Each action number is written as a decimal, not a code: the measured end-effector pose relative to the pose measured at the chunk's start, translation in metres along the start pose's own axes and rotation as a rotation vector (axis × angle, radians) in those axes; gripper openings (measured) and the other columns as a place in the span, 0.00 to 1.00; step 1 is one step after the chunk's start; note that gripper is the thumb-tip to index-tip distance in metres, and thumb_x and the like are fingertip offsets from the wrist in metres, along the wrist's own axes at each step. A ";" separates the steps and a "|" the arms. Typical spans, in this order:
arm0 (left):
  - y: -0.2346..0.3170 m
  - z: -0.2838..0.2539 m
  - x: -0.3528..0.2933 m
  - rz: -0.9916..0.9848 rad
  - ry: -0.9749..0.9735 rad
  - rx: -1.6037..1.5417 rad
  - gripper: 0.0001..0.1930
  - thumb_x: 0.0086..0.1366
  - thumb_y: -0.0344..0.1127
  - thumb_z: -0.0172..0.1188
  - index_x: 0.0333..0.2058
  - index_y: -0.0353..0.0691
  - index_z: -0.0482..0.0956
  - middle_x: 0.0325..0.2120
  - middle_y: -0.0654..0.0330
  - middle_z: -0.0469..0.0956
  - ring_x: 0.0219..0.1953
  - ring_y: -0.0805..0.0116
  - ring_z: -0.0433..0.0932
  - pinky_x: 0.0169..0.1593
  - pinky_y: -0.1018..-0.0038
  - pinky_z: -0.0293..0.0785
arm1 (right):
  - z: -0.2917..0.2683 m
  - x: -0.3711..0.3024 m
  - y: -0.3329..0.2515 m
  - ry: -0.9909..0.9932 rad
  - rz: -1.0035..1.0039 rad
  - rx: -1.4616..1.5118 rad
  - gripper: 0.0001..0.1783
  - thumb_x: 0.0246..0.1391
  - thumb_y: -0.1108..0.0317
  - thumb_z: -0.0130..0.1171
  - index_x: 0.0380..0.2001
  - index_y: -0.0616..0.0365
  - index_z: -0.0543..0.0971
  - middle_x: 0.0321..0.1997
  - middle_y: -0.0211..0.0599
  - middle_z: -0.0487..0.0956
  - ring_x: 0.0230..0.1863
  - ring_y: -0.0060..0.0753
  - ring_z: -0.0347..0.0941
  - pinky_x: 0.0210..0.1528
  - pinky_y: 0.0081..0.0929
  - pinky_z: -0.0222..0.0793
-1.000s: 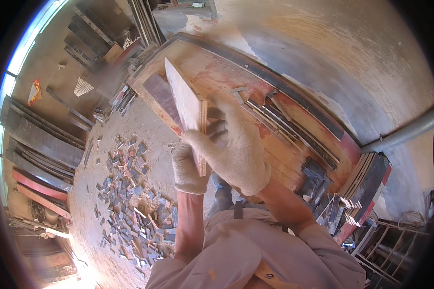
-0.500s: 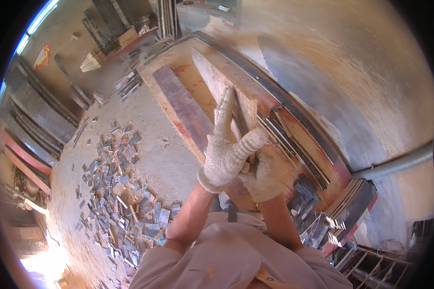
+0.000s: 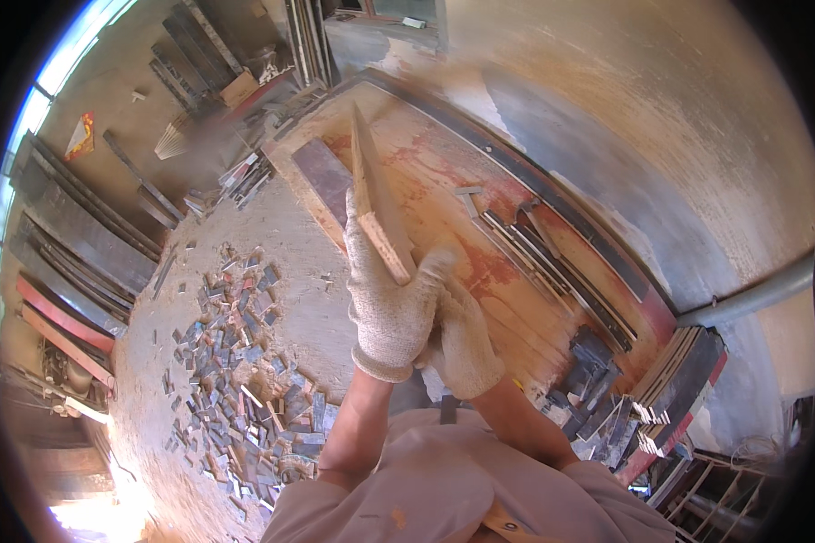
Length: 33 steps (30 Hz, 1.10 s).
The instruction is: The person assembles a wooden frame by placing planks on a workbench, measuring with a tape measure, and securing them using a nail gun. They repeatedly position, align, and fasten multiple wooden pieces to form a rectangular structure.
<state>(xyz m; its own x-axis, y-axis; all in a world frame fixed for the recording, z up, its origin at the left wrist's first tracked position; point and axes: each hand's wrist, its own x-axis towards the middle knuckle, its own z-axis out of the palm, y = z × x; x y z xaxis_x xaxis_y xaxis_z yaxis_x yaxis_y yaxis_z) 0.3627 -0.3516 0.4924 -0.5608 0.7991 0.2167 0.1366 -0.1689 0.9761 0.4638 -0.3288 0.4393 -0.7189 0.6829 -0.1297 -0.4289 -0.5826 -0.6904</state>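
Board (image 3: 379, 204) held above red-stained worktable (image 3: 430, 176); patchy wall (image 3: 625, 136) beyond; offcuts (image 3: 215, 366) littering floor (image 3: 310, 249).

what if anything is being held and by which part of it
A board, gripped by its near end in the left hand; the right hand is close by, but whether it grips too cannot be told.

Glare (image 3: 95, 520) whitens the lower left, and fisheye distortion curves edges.

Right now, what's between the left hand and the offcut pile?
In the head view, dusty floor with a few tiny scraps separates the left hand from the pile.
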 end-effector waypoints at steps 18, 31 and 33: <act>-0.049 -0.225 -0.043 0.344 0.199 0.820 0.19 0.62 0.26 0.59 0.52 0.25 0.80 0.56 0.45 0.74 0.60 0.51 0.74 0.60 0.56 0.74 | -0.041 0.385 0.149 0.334 0.080 0.313 0.49 0.62 0.41 0.64 0.69 0.69 0.60 0.59 0.61 0.75 0.55 0.53 0.80 0.54 0.53 0.80; -0.220 -0.620 -0.081 -0.507 0.092 0.954 0.22 0.67 0.34 0.61 0.54 0.24 0.75 0.49 0.48 0.78 0.53 0.57 0.76 0.56 0.63 0.74 | -0.091 0.306 0.051 0.302 -0.675 0.429 0.28 0.72 0.41 0.46 0.57 0.52 0.74 0.54 0.37 0.81 0.53 0.43 0.80 0.57 0.47 0.78; -0.245 -0.665 -0.031 -0.311 -0.181 1.073 0.23 0.71 0.37 0.60 0.57 0.25 0.72 0.52 0.48 0.76 0.54 0.55 0.74 0.59 0.62 0.71 | -0.178 0.258 0.015 0.355 -0.789 0.224 0.26 0.74 0.45 0.43 0.56 0.54 0.74 0.56 0.40 0.79 0.53 0.44 0.78 0.55 0.41 0.77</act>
<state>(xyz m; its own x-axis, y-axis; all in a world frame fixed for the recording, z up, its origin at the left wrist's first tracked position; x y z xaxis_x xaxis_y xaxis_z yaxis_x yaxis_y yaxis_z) -0.1962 -0.7187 0.2566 -0.5781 0.8066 -0.1234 0.6910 0.5643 0.4518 0.3697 -0.0829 0.2691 0.0263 0.9960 0.0858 -0.8508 0.0674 -0.5211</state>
